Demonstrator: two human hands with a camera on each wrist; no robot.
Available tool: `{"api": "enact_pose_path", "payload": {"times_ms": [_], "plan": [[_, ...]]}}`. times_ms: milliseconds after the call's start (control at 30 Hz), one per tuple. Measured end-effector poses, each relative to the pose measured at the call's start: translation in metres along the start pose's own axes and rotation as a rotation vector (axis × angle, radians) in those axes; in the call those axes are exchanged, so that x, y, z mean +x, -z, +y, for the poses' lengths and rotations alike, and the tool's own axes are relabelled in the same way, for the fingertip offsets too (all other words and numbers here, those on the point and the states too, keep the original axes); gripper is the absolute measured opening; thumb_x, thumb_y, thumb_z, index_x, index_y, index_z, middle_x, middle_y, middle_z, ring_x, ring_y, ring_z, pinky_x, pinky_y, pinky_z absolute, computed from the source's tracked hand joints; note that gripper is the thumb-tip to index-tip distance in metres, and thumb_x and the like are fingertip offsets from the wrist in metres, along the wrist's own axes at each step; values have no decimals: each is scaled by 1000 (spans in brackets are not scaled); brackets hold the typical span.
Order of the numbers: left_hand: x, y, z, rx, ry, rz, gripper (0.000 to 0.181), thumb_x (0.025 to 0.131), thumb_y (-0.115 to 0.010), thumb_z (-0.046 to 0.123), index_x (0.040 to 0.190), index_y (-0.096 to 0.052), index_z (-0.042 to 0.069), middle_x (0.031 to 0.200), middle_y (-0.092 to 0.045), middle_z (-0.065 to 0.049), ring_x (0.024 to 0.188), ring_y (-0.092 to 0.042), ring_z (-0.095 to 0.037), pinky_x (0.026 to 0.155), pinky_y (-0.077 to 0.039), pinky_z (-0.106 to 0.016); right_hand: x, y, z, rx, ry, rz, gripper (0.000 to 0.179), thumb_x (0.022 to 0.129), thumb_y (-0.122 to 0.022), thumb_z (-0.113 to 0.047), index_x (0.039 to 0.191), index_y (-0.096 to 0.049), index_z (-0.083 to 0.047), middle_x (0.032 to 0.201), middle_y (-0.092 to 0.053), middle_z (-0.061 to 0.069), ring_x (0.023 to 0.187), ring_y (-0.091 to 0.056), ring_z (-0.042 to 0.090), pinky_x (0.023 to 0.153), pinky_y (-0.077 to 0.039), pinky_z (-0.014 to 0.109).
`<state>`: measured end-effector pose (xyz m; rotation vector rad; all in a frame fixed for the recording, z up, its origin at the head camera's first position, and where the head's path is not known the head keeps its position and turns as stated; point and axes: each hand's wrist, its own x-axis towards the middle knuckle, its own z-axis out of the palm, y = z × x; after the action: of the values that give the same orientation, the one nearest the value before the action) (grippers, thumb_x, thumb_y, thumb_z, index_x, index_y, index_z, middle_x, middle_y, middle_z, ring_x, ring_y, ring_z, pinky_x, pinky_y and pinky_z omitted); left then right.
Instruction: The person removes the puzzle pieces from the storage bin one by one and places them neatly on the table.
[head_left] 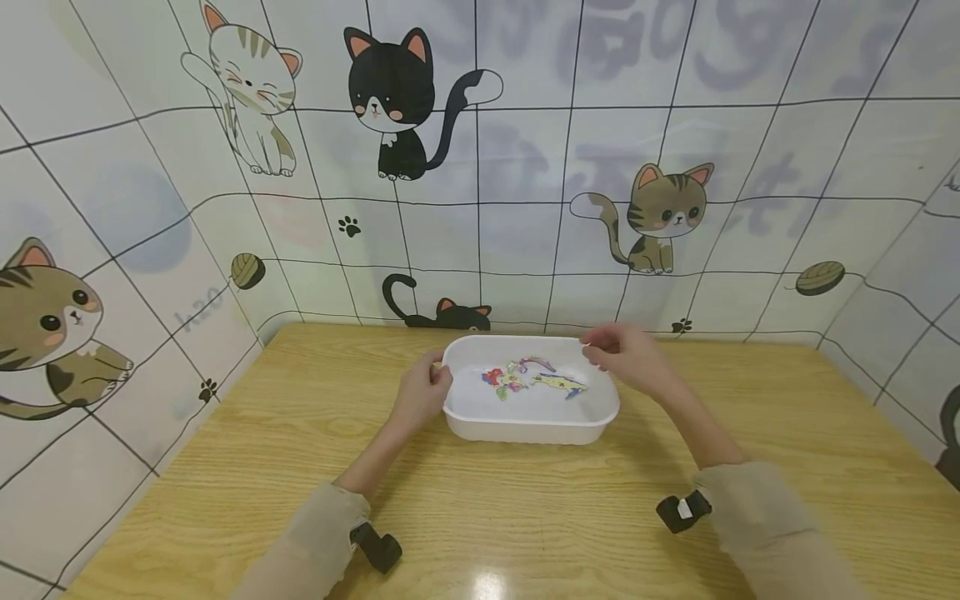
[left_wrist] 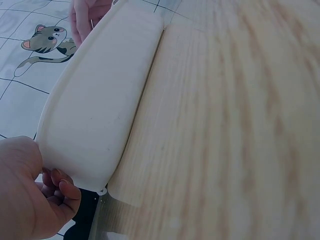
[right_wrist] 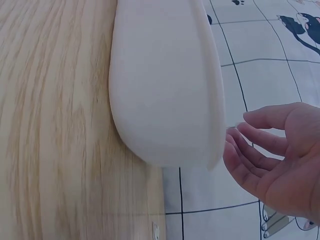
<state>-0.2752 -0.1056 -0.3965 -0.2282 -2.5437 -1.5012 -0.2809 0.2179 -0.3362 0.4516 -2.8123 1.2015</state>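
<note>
A white plastic tray [head_left: 531,432] with rounded corners stands on the wooden table, its outer wall filling much of both wrist views. Inside lie several colourful flat cutouts [head_left: 558,382], grouped around the middle of its floor. My left hand [head_left: 424,390] grips the tray's left end, and in the left wrist view its fingers [left_wrist: 62,187] curl in at the rim. At the back right corner is my right hand [head_left: 628,360], fingertips right at the rim. The right wrist view shows its fingers [right_wrist: 255,159] loosely bent, with a small gap between thumb and forefinger.
The light wooden table [head_left: 495,500] ends at a white wall covering [head_left: 525,167] printed with a grid and cartoon cats. Small black devices [head_left: 682,510] are strapped at both sleeves.
</note>
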Motion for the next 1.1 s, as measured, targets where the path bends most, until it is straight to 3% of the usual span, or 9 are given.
{"api": "enact_pose_path", "payload": {"times_ms": [633, 800, 1100], "plan": [[2, 0, -2, 13, 14, -2, 38, 99, -52, 8, 133, -56, -8, 74, -52, -5, 65, -48, -15, 57, -41, -26, 30, -42, -1, -141, 45, -122, 25, 95, -65, -10, 113, -67, 6, 99, -71, 15, 93, -66, 29, 81, -54, 42], [1, 1, -2, 6, 2, 2, 38, 98, -51, 7, 131, -57, -10, 74, -52, -5, 64, -48, -15, 57, -42, -26, 33, -49, -2, -169, 15, -160, 25, 93, -66, -8, 113, -67, 7, 101, -71, 16, 93, -66, 29, 83, -54, 43], [2, -1, -3, -6, -5, 1, 37, 98, -52, 6, 131, -57, -9, 73, -52, -5, 63, -48, -15, 56, -42, -27, 40, -61, 4, -227, 12, -146, 27, 84, -74, -3, 107, -69, 8, 98, -71, 16, 92, -66, 29, 89, -53, 44]]}}
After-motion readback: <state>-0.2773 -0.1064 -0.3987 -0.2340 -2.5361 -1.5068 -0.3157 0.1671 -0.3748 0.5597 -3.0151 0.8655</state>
